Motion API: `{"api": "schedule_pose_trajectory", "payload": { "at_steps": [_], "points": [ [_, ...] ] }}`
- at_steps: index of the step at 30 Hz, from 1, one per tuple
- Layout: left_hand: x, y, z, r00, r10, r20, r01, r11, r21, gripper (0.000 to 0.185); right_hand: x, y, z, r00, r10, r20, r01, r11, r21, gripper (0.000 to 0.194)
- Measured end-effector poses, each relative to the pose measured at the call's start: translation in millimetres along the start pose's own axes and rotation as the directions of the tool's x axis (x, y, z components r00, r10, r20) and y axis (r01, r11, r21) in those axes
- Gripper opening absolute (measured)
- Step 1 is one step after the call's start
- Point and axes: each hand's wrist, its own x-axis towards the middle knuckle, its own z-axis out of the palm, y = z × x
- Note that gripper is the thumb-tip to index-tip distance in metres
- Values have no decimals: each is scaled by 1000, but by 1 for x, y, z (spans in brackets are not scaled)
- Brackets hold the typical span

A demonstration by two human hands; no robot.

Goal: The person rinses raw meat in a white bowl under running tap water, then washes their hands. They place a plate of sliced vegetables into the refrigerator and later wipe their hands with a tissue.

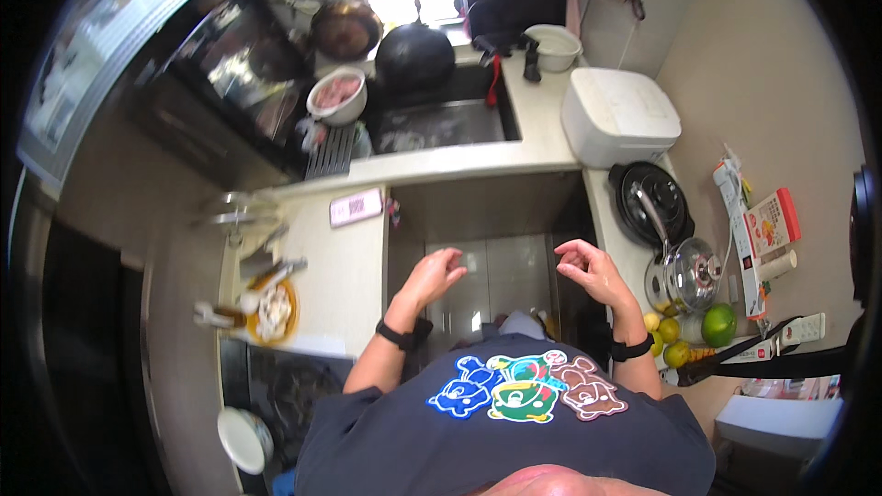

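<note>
My left hand [435, 275] is raised over the floor between the counters, fingers loosely curled and apart, holding nothing. Across from it, my right hand [586, 270] is held up in the same way, its fingers bent and nothing in it. On the left counter, nearest my left hand, a phone [355, 207] lies with its lit screen up. Farther left stands an orange-rimmed bowl [295, 317] of white pieces of food, with knives beside it. Beyond both hands, a white bowl [337, 114] of raw meat sits by the sink [475, 120].
Along the right counter are a white rice cooker [617, 114], a black lidded pot [651, 203], a saucepan with a glass lid [692, 275] and several green and yellow fruits [719, 325]. A black wok [415, 58] stands behind the sink. A stove [296, 386] lies at lower left.
</note>
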Motion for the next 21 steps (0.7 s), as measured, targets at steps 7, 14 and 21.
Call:
{"api": "schedule_pose_trajectory", "payload": {
  "at_steps": [7,14,21],
  "points": [
    [61,-24,-31,990,-136,21,138,987,-86,39,151,25,-25,995,-57,-81,64,995,78,25],
    [59,-84,-63,825,-468,-319,441,884,-157,34,321,15,-17,960,-242,140,252,965,-64,22],
    [65,-102,-38,698,-578,-422,511,816,-272,34,390,35,-5,940,-175,293,170,985,42,23]
  ]
}}
